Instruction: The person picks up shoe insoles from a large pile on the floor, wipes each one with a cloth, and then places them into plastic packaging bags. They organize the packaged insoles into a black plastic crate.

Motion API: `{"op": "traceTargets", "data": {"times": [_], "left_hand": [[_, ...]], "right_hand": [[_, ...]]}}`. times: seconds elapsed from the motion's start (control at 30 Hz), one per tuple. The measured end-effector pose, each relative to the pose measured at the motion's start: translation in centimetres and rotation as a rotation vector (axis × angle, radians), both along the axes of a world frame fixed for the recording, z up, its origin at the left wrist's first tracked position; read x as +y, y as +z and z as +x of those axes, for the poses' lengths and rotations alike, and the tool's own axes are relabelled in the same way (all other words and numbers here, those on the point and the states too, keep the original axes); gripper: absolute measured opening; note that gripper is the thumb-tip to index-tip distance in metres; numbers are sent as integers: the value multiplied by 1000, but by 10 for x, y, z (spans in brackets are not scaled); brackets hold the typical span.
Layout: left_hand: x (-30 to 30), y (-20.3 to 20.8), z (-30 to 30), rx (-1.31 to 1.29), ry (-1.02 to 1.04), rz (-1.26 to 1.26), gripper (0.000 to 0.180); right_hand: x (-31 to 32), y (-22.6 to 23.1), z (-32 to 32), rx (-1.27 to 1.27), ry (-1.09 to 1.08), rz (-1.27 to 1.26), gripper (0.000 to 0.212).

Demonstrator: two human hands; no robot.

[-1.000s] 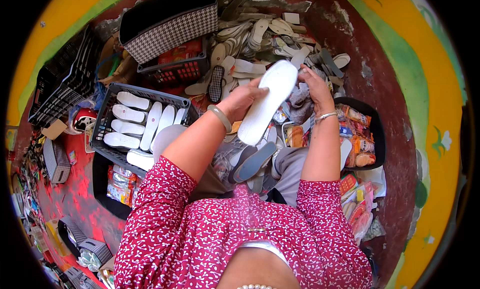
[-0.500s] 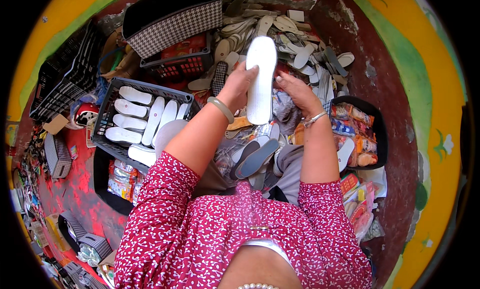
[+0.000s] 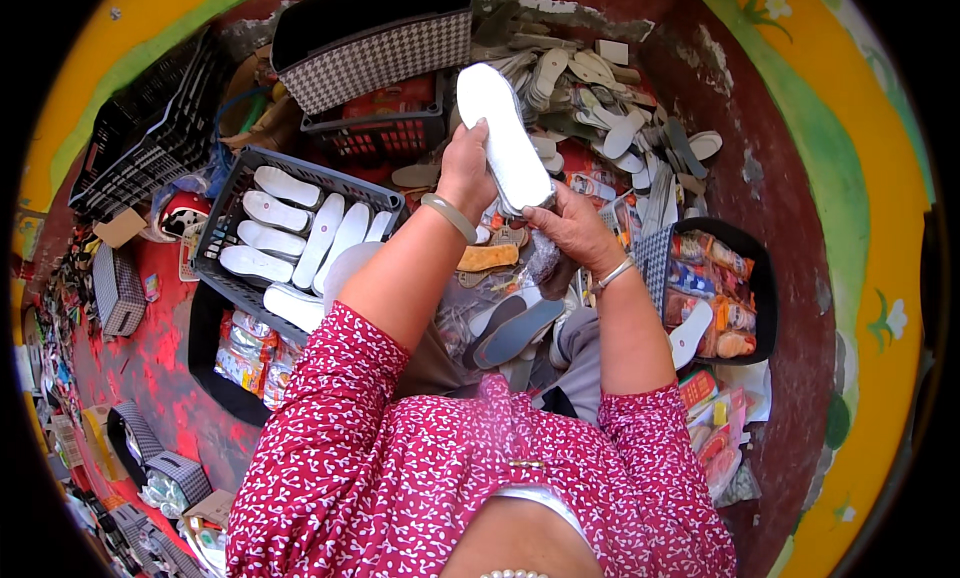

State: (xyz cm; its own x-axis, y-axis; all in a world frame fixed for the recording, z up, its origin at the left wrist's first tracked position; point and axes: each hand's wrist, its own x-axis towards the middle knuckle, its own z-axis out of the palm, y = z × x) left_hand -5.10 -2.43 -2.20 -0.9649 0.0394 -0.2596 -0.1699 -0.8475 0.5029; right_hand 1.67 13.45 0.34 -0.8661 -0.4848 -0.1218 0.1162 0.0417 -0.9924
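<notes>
A thick stack-like white insole (image 3: 503,138) is held up in front of me, its far end leaning left. My left hand (image 3: 468,170) is closed round its left edge, thumb on the white top. At the insole's near end, my right hand (image 3: 580,230) pinches the corner with its fingers. A crumpled grey cloth-like piece (image 3: 543,258) hangs just below the right hand; whether the hand also holds it is unclear. Grey-blue insoles (image 3: 518,333) lie below, between my legs, by a tan insole (image 3: 488,257).
To the left stands a dark crate (image 3: 225,270) with several white insoles (image 3: 318,240). A large heap of insoles (image 3: 600,103) lies ahead by the wall. A black bin (image 3: 768,298) of packaged goods is at right; a houndstooth box (image 3: 380,63) stands at the far left.
The insole has tilted, its far end swinging left. My right hand has come from beside the insole to its near end and now grips there. The view has shifted slightly.
</notes>
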Motion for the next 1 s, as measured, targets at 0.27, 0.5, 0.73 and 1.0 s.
{"op": "traceTargets", "data": {"times": [0.27,0.5,0.73,1.0], "left_hand": [[6,26,11,244,3,-128,28],[3,33,16,196,-135,-284,28],[19,26,31,248,-497,-276,54],[32,20,40,237,-582,-238,59]], "right_hand": [[7,2,-1,-45,-27,-60,39],[57,3,-16,37,-265,-16,33],[102,11,-45,62,-693,-954,32],[49,8,-44,207,-619,-661,35]]}}
